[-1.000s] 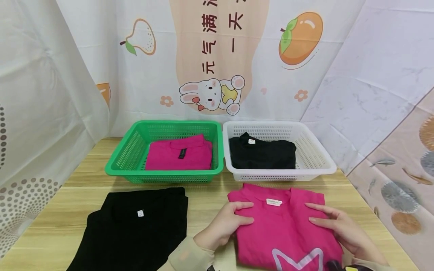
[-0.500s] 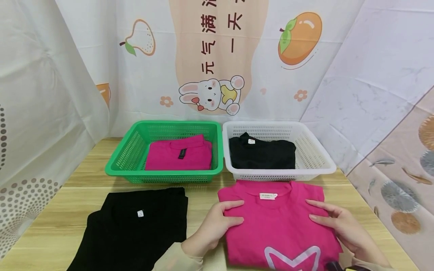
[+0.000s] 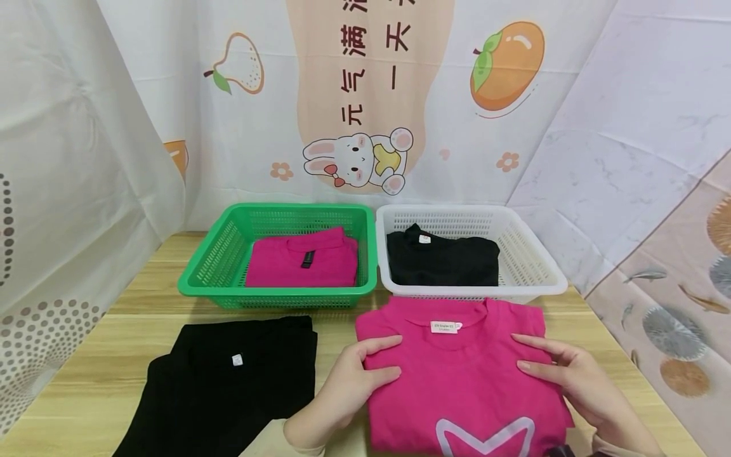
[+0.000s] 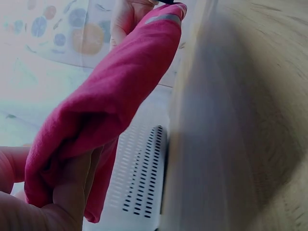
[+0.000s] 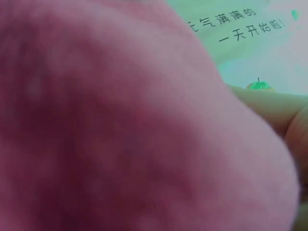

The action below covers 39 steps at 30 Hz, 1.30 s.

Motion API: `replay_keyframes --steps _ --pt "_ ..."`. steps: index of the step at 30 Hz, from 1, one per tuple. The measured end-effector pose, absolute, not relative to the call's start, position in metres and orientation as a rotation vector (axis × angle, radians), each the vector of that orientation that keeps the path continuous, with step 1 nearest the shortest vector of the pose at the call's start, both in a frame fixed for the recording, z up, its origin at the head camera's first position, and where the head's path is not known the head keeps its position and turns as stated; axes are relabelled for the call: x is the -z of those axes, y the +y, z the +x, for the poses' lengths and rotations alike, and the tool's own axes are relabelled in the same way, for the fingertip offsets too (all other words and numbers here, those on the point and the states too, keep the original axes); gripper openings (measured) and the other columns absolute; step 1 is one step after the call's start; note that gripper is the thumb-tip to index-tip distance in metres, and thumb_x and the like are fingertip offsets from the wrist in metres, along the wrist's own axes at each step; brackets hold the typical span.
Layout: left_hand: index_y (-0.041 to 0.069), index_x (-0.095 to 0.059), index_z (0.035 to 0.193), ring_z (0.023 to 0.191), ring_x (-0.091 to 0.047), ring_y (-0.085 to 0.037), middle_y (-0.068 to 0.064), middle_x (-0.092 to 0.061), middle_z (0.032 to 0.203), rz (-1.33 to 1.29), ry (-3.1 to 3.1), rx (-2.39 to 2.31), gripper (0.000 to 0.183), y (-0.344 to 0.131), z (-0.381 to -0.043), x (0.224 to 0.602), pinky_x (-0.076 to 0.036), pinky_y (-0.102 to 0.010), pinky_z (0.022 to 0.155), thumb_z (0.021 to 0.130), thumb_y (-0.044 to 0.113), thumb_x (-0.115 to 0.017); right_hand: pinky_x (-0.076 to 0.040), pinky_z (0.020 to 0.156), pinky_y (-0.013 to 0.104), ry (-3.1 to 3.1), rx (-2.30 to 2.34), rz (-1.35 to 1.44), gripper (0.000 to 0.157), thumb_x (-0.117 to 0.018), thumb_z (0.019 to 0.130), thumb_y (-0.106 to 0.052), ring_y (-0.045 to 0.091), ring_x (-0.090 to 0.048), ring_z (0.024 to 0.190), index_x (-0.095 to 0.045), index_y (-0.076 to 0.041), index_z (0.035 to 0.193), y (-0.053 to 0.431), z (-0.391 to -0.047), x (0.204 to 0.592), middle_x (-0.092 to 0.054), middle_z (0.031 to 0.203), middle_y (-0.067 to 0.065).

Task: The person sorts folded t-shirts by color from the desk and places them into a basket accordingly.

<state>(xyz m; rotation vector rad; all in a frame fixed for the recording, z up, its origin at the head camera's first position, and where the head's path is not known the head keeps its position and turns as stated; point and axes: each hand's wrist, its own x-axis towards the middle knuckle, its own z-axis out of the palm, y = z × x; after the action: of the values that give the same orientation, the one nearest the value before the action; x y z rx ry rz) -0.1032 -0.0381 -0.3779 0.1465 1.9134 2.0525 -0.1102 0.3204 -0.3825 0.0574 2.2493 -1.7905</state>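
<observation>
A folded pink T-shirt (image 3: 457,374) with a white neck label and a pale star outline is held between both hands at the front right. My left hand (image 3: 348,387) grips its left side, two digits on top and other fingers tucked beneath. On its right side my right hand (image 3: 577,381) grips it the same way. In the left wrist view the pink T-shirt (image 4: 110,91) is raised off the wooden table, its folded edge between fingers and thumb. Blurred pink cloth (image 5: 120,125) fills most of the right wrist view, hiding much of the right hand.
A green basket (image 3: 274,292) holding a folded pink shirt (image 3: 302,266) stands at the back. Beside it is a white basket (image 3: 537,260) with a folded black shirt (image 3: 445,260). Another folded black shirt (image 3: 228,393) lies on the table (image 3: 143,285) at front left.
Both hands have brought the pink T-shirt up and slightly left, toward the white basket, whose front rim it now nearly reaches in the head view. The left hand shifted left most.
</observation>
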Motion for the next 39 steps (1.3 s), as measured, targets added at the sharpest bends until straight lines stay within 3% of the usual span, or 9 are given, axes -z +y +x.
replay_keyframes --steps 10,28,35,39 --pt "0.013 -0.063 0.135 0.113 -0.065 -0.024 -0.016 -0.06 0.134 0.169 1.937 -2.05 0.046 -0.047 -0.097 0.36 -0.059 -0.035 0.085 0.089 0.007 -0.071 -0.06 0.077 0.032 2.254 1.86 0.035 0.046 -0.064 0.093 -0.003 0.005 -0.064 0.101 -0.064 -0.023 0.134 0.312 -0.109 0.373 -0.065 0.115 -0.02" --pt "0.013 -0.064 0.133 0.089 -0.074 -0.022 -0.016 -0.07 0.116 0.23 2.073 -2.034 0.045 -0.068 -0.098 0.336 -0.059 -0.026 0.075 0.089 0.011 -0.072 -0.06 0.07 0.032 2.189 2.035 0.088 0.042 -0.066 0.093 -0.004 0.011 -0.069 0.09 -0.069 -0.027 0.127 0.284 -0.117 0.35 -0.069 0.112 -0.014" --pt "0.011 -0.069 0.126 0.093 -0.072 -0.021 -0.015 -0.071 0.117 0.234 2.154 -2.038 0.038 -0.076 -0.103 0.333 -0.059 -0.026 0.075 0.088 0.011 -0.073 -0.06 0.073 0.03 2.165 2.146 0.053 0.04 -0.066 0.092 -0.004 0.007 -0.067 0.097 -0.069 -0.023 0.127 0.269 -0.12 0.344 -0.067 0.115 -0.014" --pt "0.01 -0.074 0.118 0.099 -0.068 -0.02 -0.012 -0.072 0.114 0.223 2.232 -2.027 0.03 -0.08 -0.106 0.334 -0.057 -0.024 0.076 0.088 0.008 -0.073 -0.06 0.074 0.03 2.121 2.227 0.005 0.039 -0.065 0.092 -0.001 0.008 -0.069 0.095 -0.071 -0.021 0.125 0.261 -0.122 0.343 -0.071 0.108 -0.01"
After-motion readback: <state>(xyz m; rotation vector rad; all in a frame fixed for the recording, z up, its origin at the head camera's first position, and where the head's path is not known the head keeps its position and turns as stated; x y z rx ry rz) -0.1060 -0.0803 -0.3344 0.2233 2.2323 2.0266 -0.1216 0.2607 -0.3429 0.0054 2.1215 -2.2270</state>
